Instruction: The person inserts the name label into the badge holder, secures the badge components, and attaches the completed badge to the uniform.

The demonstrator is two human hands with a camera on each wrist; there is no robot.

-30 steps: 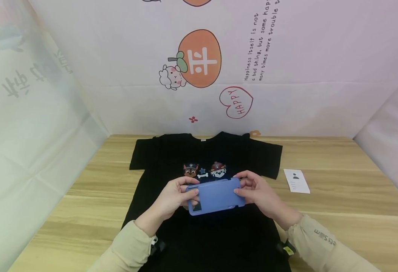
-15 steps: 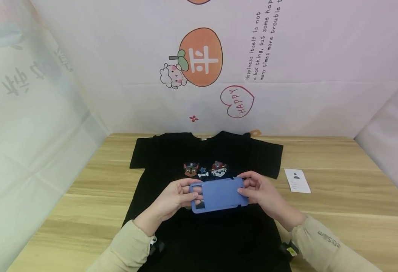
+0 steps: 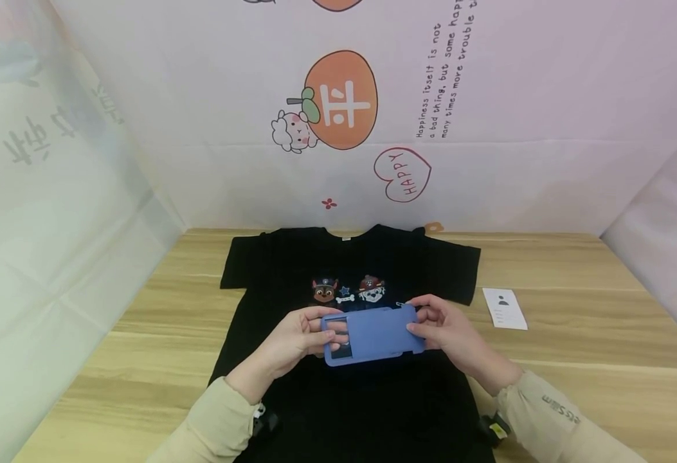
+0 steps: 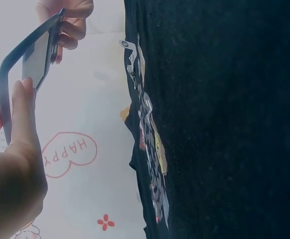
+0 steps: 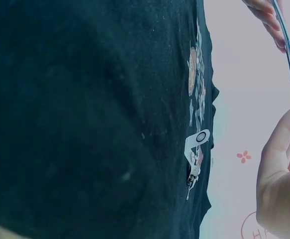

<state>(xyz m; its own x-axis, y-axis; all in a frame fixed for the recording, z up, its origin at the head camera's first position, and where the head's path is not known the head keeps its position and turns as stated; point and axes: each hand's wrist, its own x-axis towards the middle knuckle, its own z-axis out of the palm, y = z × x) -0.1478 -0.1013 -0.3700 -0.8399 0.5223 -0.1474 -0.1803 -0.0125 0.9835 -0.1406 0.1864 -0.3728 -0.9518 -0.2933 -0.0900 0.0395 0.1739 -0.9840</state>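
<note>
Both hands hold a blue card holder (image 3: 375,334) above a black T-shirt (image 3: 361,411). My left hand (image 3: 288,344) pinches its left end, thumb in front, with fingers showing through the open window there. The holder's flat cover stands shifted to the right of its frame. My right hand (image 3: 451,334) pinches the right end between thumb and fingers. In the left wrist view the holder (image 4: 23,52) is seen edge-on, raised off the shirt. A pale strap clip with a snap (image 5: 199,137) shows against the shirt's print in the right wrist view.
A white card (image 3: 505,308) with a dark portrait icon lies right of the shirt on the wooden table (image 3: 575,347). Cartoon dog faces (image 3: 324,290) are printed on the shirt's chest. A white printed cloth (image 3: 228,128) rises behind the table, with more cloth at both sides.
The holder's cover has slid slightly to the right, and the window at the left end is wider. My right hand has moved a little right with it; my left keeps its hold.
</note>
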